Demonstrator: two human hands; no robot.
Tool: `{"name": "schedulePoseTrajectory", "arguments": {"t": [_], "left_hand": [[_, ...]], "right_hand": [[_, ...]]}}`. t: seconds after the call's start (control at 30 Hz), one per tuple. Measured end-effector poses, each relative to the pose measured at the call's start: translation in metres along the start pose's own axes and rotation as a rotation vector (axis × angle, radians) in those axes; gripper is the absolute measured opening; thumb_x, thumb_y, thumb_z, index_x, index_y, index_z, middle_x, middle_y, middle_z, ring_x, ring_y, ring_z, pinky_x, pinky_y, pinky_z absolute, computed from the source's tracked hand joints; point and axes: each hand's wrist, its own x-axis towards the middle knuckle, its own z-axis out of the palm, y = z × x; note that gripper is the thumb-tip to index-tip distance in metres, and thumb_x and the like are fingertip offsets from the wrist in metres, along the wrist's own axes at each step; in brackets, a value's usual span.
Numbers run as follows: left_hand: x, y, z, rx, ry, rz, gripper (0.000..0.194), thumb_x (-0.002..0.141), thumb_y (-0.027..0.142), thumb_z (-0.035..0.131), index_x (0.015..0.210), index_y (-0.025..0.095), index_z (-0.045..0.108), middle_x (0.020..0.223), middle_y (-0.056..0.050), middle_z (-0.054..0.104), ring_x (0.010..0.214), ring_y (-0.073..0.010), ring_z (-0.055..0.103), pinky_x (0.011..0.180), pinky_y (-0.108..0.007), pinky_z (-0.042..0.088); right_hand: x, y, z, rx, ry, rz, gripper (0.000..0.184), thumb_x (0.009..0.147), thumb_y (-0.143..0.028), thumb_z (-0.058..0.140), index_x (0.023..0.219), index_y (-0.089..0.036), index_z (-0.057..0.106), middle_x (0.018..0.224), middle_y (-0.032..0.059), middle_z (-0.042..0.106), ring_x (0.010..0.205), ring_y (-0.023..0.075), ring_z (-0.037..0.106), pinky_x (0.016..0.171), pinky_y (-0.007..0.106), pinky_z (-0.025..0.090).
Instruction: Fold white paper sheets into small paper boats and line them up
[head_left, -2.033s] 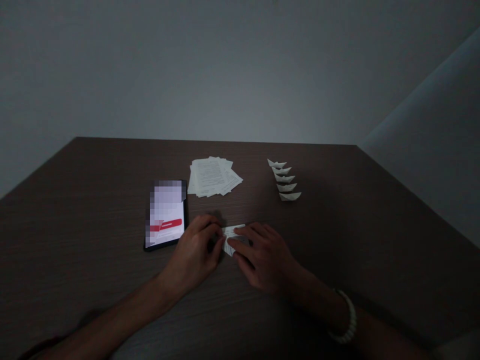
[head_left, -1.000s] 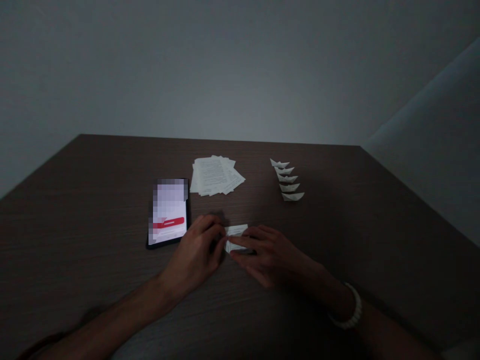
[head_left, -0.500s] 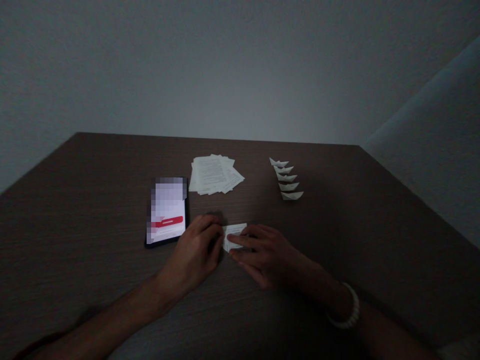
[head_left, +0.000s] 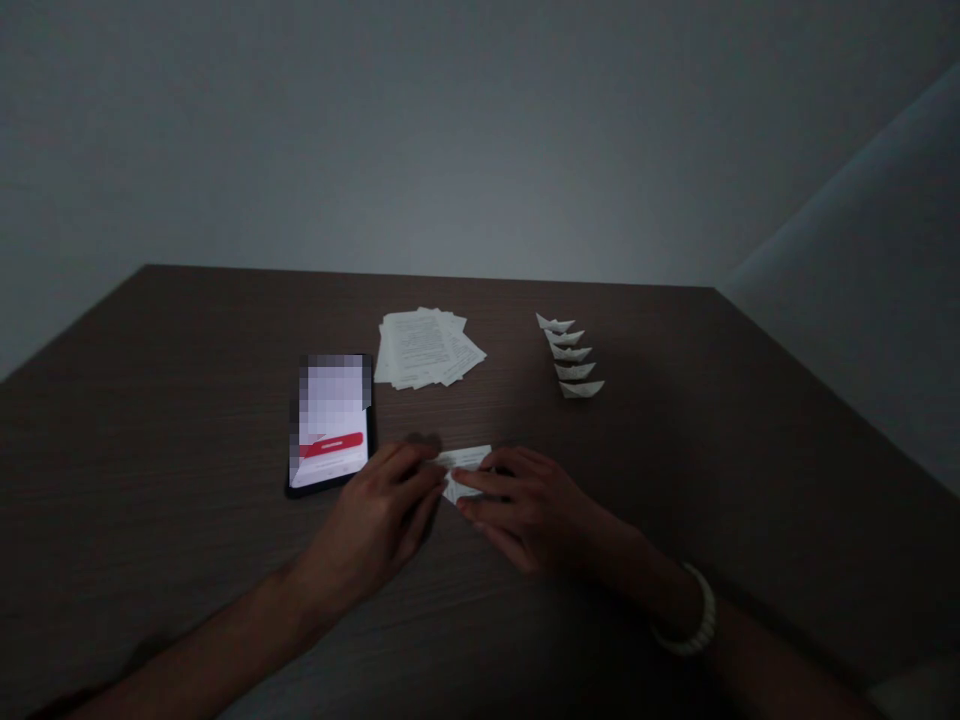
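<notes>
A small folded piece of printed paper (head_left: 466, 460) lies on the table between my two hands. My left hand (head_left: 386, 510) is closed at its left edge, thumb and fingers drawn together in a pinch. From the right, my right hand (head_left: 536, 500) holds the paper against the table, with one finger stretched across its face and others along its edges. Both hands cover parts of the paper, so its full outline is hidden. Beyond the right hand stands a row of several small paper boats (head_left: 575, 371).
A spread stack of printed paper sheets (head_left: 424, 347) lies behind the hands. Left of my left hand is a phone or tablet (head_left: 330, 420) with a lit screen, partly pixelated. The dark wooden table (head_left: 195, 400) meets a grey wall (head_left: 450, 150) at the back.
My left hand has shifted slightly left and more of the paper's upper left part shows. The right hand keeps its place on the paper.
</notes>
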Motion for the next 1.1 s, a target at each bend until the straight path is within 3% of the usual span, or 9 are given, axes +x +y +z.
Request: {"name": "schedulePoseTrajectory", "arguments": {"t": [0.1, 0.17, 0.27, 0.37, 0.77, 1.1], "left_hand": [[-0.006, -0.001, -0.003, 0.065, -0.037, 0.070, 0.029, 0.089, 0.012, 0.045, 0.111, 0.013, 0.064, 0.128, -0.015, 0.053, 0.116, -0.0289, 0.051, 0.091, -0.045, 0.051], [-0.012, -0.001, -0.006, 0.120, -0.022, 0.131, 0.030, 0.089, 0.012, 0.046, 0.113, 0.013, 0.063, 0.127, -0.015, 0.055, 0.119, -0.0300, 0.050, 0.091, -0.045, 0.051], [-0.017, -0.001, -0.010, 0.172, -0.003, 0.265, 0.030, 0.088, 0.013, 0.047, 0.113, 0.017, 0.064, 0.116, -0.009, 0.065, 0.107, -0.0264, 0.058, 0.085, -0.041, 0.052], [-0.018, 0.000, -0.013, 0.178, -0.058, 0.347, 0.033, 0.089, 0.009, 0.044, 0.115, 0.016, 0.062, 0.116, -0.007, 0.066, 0.098, -0.0232, 0.060, 0.079, -0.037, 0.050], [-0.014, 0.006, -0.013, 0.256, -0.092, 0.432, 0.027, 0.091, 0.004, 0.041, 0.109, 0.008, 0.061, 0.104, -0.009, 0.069, 0.081, -0.0187, 0.054, 0.072, -0.033, 0.039], [-0.012, 0.010, -0.013, 0.395, -0.056, 0.307, 0.021, 0.088, 0.010, 0.043, 0.092, 0.011, 0.064, 0.100, -0.012, 0.068, 0.081, -0.0209, 0.053, 0.069, -0.033, 0.041]], "right_hand": [[0.000, 0.000, 0.000, 0.001, -0.001, 0.004, 0.022, 0.092, -0.022, 0.051, 0.110, -0.021, 0.063, 0.131, 0.0015, 0.057, 0.104, 0.0205, 0.052, 0.088, 0.037, 0.045], [-0.001, 0.001, 0.001, 0.003, -0.002, 0.006, 0.022, 0.092, -0.022, 0.050, 0.110, -0.021, 0.063, 0.131, 0.0009, 0.057, 0.104, 0.0207, 0.052, 0.087, 0.037, 0.045], [-0.001, 0.001, 0.002, 0.010, 0.004, 0.009, 0.022, 0.090, -0.021, 0.052, 0.109, -0.021, 0.063, 0.132, 0.0003, 0.057, 0.103, 0.0210, 0.052, 0.087, 0.037, 0.045], [-0.002, 0.001, 0.002, 0.017, -0.003, 0.010, 0.024, 0.089, -0.020, 0.053, 0.111, -0.021, 0.062, 0.133, 0.0004, 0.056, 0.105, 0.0213, 0.051, 0.088, 0.038, 0.044], [-0.003, 0.003, 0.004, 0.015, -0.011, -0.005, 0.025, 0.084, -0.019, 0.055, 0.109, -0.019, 0.062, 0.134, 0.0012, 0.055, 0.105, 0.0230, 0.050, 0.088, 0.039, 0.044], [-0.004, 0.002, 0.004, 0.024, -0.005, 0.004, 0.027, 0.085, -0.018, 0.054, 0.111, -0.020, 0.061, 0.135, 0.0011, 0.054, 0.106, 0.0237, 0.049, 0.089, 0.040, 0.044]]}}
